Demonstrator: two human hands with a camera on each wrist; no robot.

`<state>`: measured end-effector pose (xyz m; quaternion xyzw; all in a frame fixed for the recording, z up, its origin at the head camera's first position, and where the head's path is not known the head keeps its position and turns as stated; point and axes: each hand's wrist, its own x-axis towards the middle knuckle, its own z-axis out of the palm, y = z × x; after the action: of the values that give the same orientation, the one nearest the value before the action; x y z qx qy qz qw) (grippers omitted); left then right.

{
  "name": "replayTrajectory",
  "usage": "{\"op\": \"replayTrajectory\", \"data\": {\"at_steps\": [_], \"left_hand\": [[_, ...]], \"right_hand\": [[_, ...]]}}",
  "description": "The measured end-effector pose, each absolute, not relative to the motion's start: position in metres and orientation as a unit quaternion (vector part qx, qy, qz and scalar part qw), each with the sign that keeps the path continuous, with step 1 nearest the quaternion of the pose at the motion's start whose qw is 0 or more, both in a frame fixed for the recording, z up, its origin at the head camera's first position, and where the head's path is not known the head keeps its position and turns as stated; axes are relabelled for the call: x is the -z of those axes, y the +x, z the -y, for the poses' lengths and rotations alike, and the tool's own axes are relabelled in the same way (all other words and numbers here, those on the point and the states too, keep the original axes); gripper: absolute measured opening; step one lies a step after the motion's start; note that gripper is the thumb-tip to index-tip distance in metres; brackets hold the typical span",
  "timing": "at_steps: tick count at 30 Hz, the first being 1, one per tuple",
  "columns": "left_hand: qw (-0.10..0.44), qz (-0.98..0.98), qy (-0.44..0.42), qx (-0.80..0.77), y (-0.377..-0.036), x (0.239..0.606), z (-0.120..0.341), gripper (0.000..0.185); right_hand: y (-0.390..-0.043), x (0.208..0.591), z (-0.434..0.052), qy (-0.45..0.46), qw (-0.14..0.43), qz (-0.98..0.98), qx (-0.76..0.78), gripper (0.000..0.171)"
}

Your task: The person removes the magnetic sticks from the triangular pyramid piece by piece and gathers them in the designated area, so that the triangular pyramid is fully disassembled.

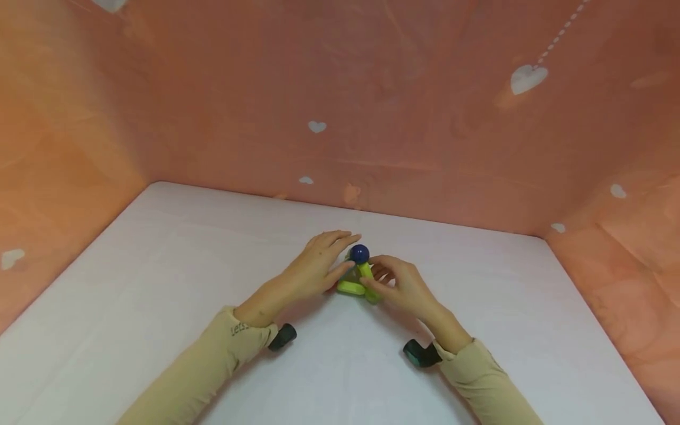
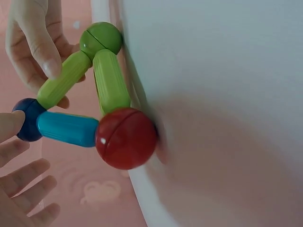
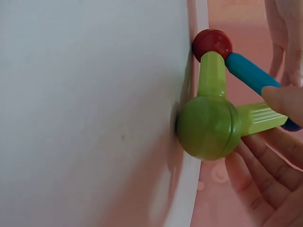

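Observation:
A triangle of magnetic building sticks and balls stands upright on the white table, with a dark blue ball [image 1: 359, 254] on top. Below are a red ball [image 2: 126, 138] and a green ball [image 3: 208, 127], joined by a green stick [image 1: 351, 288]. A blue stick [image 2: 67, 128] climbs from the red ball, and a second green stick [image 2: 64, 79] from the green one. My right hand [image 1: 405, 286] pinches that sloping green stick between thumb and fingers. My left hand [image 1: 314, 265] has its fingers extended; its thumb touches the blue ball in the left wrist view. The head view hides the red ball.
The white tabletop [image 1: 340, 366] runs back to an orange-pink cloth backdrop [image 1: 340, 88] with white hearts, which also rises on both sides. Dark wrist devices [image 1: 283, 337] sit below both beige cuffs.

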<state>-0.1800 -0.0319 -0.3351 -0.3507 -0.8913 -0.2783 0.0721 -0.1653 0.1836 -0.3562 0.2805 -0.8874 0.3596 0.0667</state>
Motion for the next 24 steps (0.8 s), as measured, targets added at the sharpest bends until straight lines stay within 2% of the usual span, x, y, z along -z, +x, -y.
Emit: {"op": "replayTrajectory", "data": {"at_steps": [4,15,24], "left_hand": [[0.073,0.885,-0.359,0.289,-0.181,0.334,0.03,0.047],[0.022,0.877,-0.369,0.307,-0.183,0.328,0.016,0.039],[0.027,0.875,-0.371,0.31,-0.182,0.325,0.015,0.036]], "right_hand": [[-0.168,0.358,-0.18,0.284,0.064,0.886,-0.361,0.027],[-0.167,0.36,-0.184,0.284,0.07,0.889,-0.352,0.022],[-0.168,0.36,-0.185,0.3,0.081,0.887,-0.341,0.023]]}}
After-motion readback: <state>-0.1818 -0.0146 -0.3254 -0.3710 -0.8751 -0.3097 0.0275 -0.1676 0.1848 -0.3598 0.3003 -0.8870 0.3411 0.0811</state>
